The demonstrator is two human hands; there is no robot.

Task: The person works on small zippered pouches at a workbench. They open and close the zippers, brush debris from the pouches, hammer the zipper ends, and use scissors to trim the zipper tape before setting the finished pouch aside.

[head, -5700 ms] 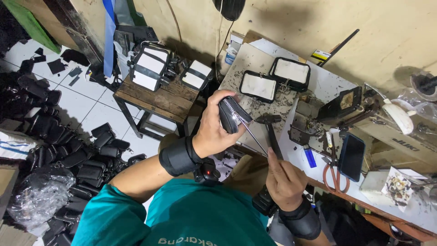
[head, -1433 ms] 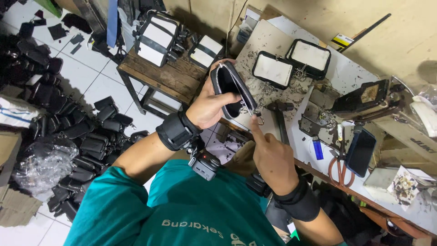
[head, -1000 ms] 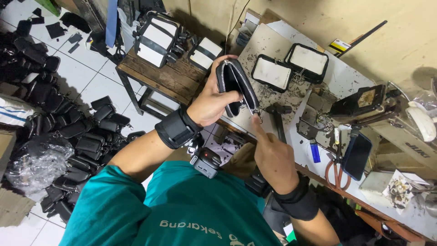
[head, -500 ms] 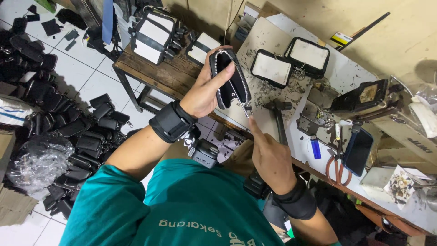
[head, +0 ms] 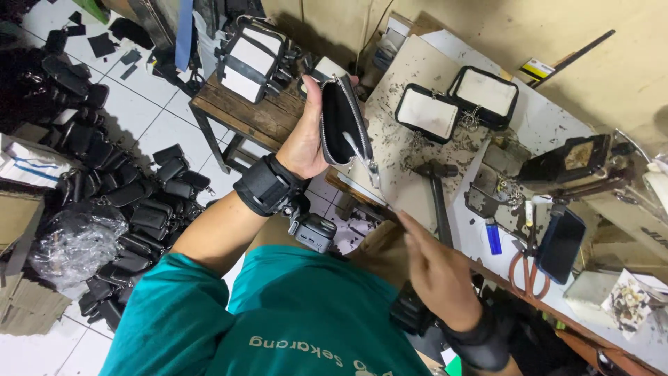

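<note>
Now the left hand [head: 306,139] had lifted the black zip pouch [head: 342,124] higher, toward twelve o'clock, gripping it tight. The right hand [head: 435,268] had dropped away, fingers loose, holding nothing, I think; it looked blurry.

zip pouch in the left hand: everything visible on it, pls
The pouch is small, black and looks like leather or faux leather, with a silver metal zipper running around its edge. The zipper is undone, so the mouth gapes and the dark inside shows. It is held up on edge above the stool and worktable edge, the open side facing the camera. The left hand cups it from behind, fingers wrapped around its back. A thin pale strip, maybe the zipper tail, trails from its lower end toward the right hand, which seems to pinch it.
</note>
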